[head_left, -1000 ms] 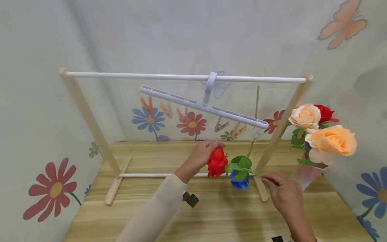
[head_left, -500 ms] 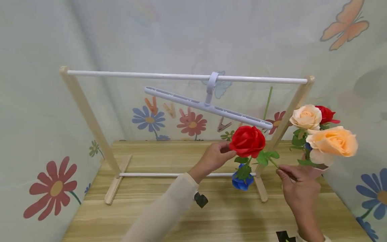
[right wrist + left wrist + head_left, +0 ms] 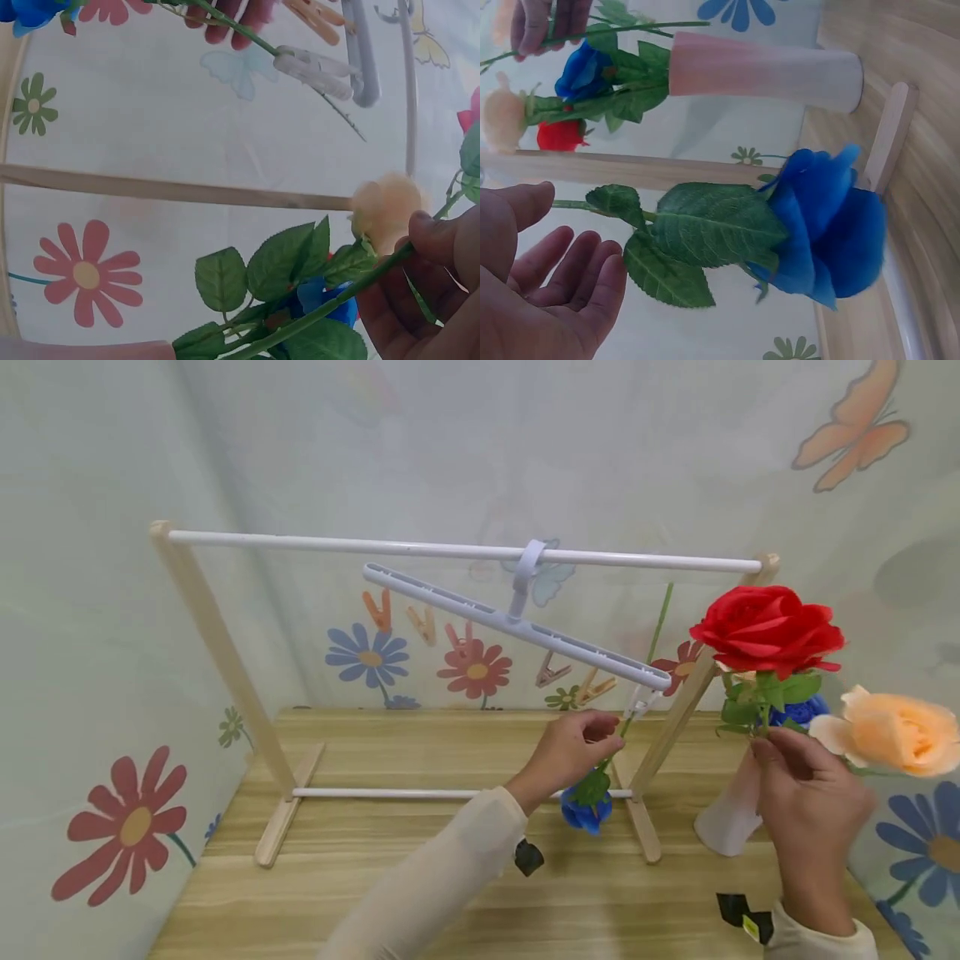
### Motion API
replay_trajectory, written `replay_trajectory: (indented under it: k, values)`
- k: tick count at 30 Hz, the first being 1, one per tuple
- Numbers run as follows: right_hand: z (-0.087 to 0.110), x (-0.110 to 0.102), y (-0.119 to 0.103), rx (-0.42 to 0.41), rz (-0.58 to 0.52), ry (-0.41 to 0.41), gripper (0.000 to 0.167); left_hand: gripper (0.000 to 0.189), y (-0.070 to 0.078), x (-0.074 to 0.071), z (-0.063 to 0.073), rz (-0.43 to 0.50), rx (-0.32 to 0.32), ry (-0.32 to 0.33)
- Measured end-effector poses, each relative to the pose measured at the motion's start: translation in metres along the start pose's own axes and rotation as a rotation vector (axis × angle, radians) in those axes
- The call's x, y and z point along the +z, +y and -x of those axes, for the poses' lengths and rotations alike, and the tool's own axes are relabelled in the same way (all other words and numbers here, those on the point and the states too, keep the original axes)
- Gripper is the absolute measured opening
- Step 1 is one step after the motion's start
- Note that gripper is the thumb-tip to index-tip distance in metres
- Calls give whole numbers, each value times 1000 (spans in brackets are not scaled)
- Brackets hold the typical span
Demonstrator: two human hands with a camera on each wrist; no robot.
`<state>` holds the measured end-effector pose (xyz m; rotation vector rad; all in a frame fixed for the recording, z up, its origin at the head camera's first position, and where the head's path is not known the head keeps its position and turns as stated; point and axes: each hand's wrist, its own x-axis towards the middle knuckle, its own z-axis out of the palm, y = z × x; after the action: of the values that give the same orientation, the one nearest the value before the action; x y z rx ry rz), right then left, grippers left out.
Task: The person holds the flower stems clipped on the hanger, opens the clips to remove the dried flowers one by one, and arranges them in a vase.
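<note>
My right hand (image 3: 817,802) pinches the stem of a red rose (image 3: 768,631), held upright over a pink-and-white vase (image 3: 727,814). In the left wrist view that stem's lower end lies across the vase's upper part; whether it is inside is unclear. A blue rose (image 3: 587,808) hangs head down, its stem gripped by a white clothespin (image 3: 315,71) at the hanger's low right end. Close to that stem is my left hand (image 3: 566,756), fingers loosely bent around nothing. The vase bears a peach rose (image 3: 892,731), another blue rose (image 3: 798,714) and more blooms partly hidden behind the red one.
A tilted pale hanger (image 3: 517,625) hooks over the white top bar (image 3: 337,543) of a wooden-legged rack (image 3: 225,668). Several clothespins hang along it, among them an orange one (image 3: 378,610). A patterned backdrop surrounds the wooden table (image 3: 420,877).
My right hand has carried the red rose away from the rack, right and up to the vase, turning it upright. My left hand has let go of the red rose and shifted right toward the blue rose's stem.
</note>
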<state>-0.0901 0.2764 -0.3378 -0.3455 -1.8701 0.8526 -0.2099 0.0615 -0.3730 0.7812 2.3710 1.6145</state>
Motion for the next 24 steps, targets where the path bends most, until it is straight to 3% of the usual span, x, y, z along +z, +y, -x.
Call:
replay_trajectory:
  k: [6,13,19,24]
  values:
    - [-11,-1,0,63,-5,33,20,34,-7,4,1,5,-15,9]
    - [-31,-5,4,137,53,133,22,32,-8,10,-2,10,9,3]
    - [-41,-6,5,172,33,197,19,27,-8,12,2,57,5,10]
    - [-45,-8,4,238,-5,215,22,34,-6,10,7,113,10,-34]
